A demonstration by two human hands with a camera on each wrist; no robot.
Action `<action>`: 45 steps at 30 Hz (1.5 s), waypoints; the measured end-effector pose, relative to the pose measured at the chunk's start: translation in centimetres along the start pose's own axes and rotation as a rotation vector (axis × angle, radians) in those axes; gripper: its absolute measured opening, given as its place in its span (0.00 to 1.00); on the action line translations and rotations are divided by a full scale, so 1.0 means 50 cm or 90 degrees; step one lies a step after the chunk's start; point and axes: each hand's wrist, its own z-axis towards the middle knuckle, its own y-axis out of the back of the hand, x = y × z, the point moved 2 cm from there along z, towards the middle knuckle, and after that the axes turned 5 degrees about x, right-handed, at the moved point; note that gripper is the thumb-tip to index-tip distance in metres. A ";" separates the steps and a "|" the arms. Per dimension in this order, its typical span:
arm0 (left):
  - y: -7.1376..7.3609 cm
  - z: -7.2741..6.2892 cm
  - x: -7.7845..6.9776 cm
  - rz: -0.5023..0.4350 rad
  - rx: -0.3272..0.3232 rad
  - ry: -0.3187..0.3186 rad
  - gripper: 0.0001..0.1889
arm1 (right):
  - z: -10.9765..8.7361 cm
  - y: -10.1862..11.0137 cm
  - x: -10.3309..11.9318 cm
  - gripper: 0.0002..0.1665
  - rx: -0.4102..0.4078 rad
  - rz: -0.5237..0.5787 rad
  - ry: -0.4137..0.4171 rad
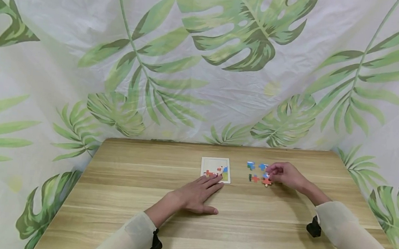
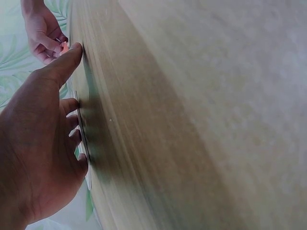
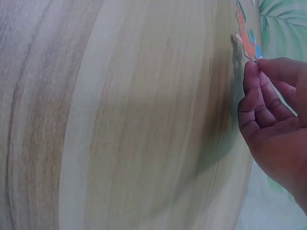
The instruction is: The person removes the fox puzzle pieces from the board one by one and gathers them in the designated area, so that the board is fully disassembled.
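Note:
My left hand lies flat with its fingers stretched out, the fingertips resting on the near edge of a square white puzzle board. Red, blue and green picture pieces fill the lower and right part of that board. To its right, my right hand pinches a red and blue jigsaw piece between thumb and fingertips, low over the table. In the right wrist view the fingertips meet at the edge of the orange-red piece; the other fingers of the right hand are curled in.
Loose jigsaw pieces lie left of my right hand: a blue and green one, a blue one and a red one. The wooden table ends at a leaf-patterned cloth behind it.

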 end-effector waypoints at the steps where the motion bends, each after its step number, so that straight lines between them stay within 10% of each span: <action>1: 0.000 0.000 0.000 0.000 0.001 0.001 0.48 | 0.000 0.000 0.000 0.13 -0.002 -0.004 -0.001; 36: 0.004 0.000 -0.001 -0.002 0.008 0.006 0.48 | 0.015 -0.005 -0.004 0.07 -0.069 -0.176 0.029; 45: 0.001 -0.001 -0.001 -0.003 -0.001 0.000 0.48 | 0.045 -0.034 0.022 0.08 -0.058 -0.121 0.061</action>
